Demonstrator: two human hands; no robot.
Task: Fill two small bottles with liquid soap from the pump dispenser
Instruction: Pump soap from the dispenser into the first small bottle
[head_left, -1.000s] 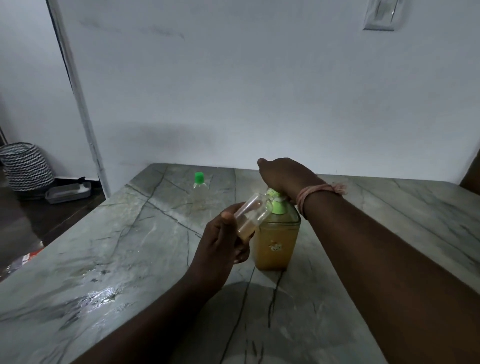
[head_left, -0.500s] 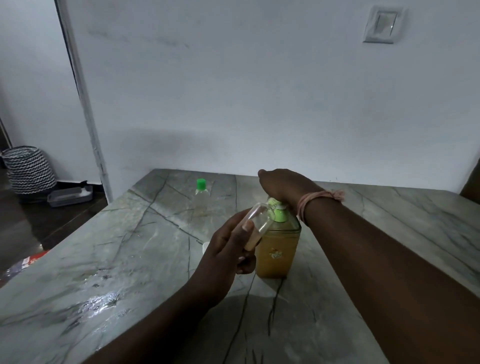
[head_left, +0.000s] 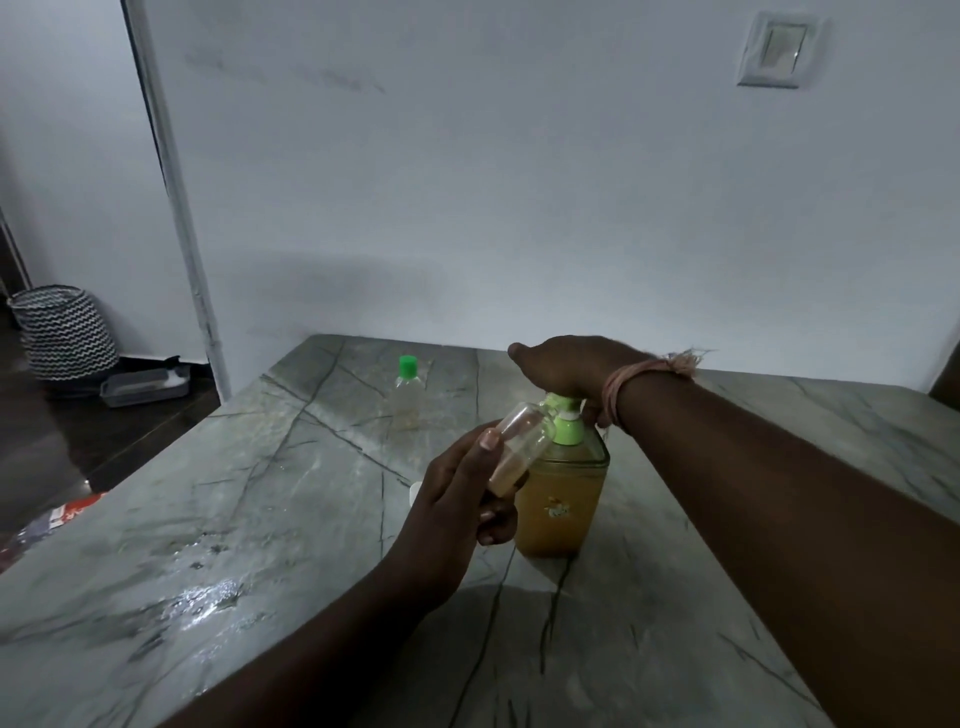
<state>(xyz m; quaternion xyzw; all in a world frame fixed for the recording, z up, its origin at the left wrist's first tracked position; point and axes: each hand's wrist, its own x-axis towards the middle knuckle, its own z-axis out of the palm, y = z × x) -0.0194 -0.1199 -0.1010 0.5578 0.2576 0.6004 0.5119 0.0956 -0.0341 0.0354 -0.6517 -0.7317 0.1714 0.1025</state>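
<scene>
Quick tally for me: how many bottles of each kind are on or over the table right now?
Pump dispenser: 1
Open small bottle, gripped by the left hand: 1
Capped small bottle: 1
Total: 3

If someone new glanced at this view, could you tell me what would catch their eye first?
Most striking is the pump dispenser of amber soap at the middle of the marble table, with the right hand pressing on its green pump. Beside it, the left hand holds a small clear bottle tilted against the spout. Farther back stands a green-capped bottle.
</scene>
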